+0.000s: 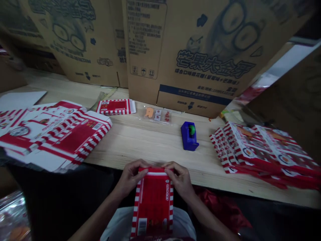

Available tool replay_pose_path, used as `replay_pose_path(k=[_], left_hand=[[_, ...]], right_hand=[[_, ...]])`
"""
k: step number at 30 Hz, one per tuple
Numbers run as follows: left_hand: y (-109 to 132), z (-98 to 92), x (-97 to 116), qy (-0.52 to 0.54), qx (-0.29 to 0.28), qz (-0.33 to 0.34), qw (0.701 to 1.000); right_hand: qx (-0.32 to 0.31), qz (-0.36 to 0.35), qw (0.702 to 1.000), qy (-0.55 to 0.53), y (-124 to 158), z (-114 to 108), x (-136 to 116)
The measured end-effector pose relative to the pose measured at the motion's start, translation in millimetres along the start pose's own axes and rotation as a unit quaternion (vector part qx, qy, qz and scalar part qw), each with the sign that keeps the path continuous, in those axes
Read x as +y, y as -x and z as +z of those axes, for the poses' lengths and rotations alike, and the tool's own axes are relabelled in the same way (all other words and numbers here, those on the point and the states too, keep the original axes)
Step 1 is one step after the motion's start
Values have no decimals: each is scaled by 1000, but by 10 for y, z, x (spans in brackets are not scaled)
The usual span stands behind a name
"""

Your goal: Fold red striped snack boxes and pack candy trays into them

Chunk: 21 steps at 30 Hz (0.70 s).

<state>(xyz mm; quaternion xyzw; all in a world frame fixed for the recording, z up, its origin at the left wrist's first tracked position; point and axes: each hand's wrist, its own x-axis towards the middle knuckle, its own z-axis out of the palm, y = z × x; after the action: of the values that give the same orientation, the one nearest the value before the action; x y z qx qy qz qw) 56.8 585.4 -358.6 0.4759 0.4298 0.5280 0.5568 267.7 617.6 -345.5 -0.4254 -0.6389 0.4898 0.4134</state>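
Carton [152, 201] btm cut off; left hand [130, 179], right hand [181, 180] grip closed on top flap.

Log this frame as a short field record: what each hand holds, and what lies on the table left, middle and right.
left hand: left hand grips the top left corner of a red-and-white striped box
right hand: right hand grips the box's top right corner
box position: upright over the lap, at the near edge of the wooden table
table left: stack of flat unfolded boxes
table middle: blue tape dispenser, clear packet, one small flat box
table right: pile of folded boxes
behind: large cardboard cartons
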Motion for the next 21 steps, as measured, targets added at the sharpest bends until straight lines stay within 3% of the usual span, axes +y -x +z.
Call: replay_pose_path(k=[4,7,9,12,13,17,21], left_hand=[[-59,37,-118,-26,29,-5,999],[-136,24,-190,-32,19,-25,999],[-173,10,-215,-28,15,-28,999],[-191,-4,-222,-28,11,-26,999],[-190,-5,-219,-27,10,-26,999],[-178,4,-187,-27,16,-24,999],[-185,6,-167,-26,25,-26,999]], right_hand=[[18,2,1000,3,109,96,72],[23,4,1000,21,42,-47,148],[129,-12,990,58,-117,-299,203],[347,-26,927,142,-470,-794,309],[367,-8,917,156,-589,-942,355],[357,35,924,136,-910,-1238,564],[388,27,917,84,-966,-1141,702]])
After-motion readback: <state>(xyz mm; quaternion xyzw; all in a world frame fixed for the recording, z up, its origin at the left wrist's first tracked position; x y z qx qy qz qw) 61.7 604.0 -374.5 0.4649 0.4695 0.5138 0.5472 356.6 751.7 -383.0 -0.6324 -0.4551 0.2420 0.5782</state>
